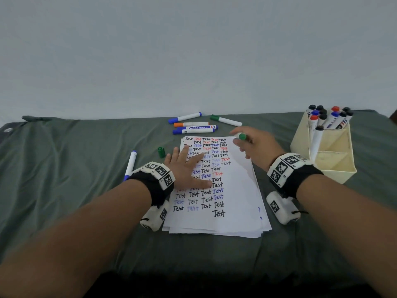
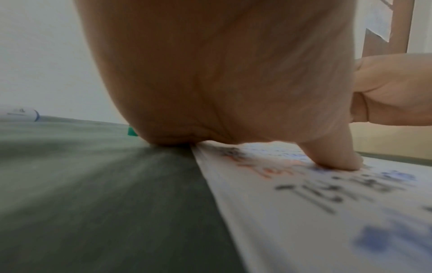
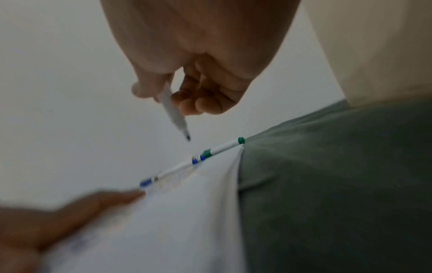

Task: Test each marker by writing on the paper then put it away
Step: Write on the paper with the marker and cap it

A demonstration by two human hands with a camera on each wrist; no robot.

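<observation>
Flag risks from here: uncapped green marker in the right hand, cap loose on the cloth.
1. The loose green cap stands on wrinkled grey-green cloth, so a nudge from the left hand could roll it away.
2. The uncapped white green-ended marker, gripped by the right hand, hangs tip-down over the stacked white paper sheets; stray marks may follow.

Left hand [image 1: 189,168] flat across upper left of paper [image 1: 232,203], blocking written rows there. Right half of sheet open. Green cap [image 1: 161,152] loose just left of sheet. Row of markers [image 1: 193,125] fences far edge. Holder [image 1: 330,166] stands well right, back compartment crammed with markers, front compartments free. Bare cloth [image 1: 64,168] far left, blue marker [image 1: 130,165] lying there.
</observation>
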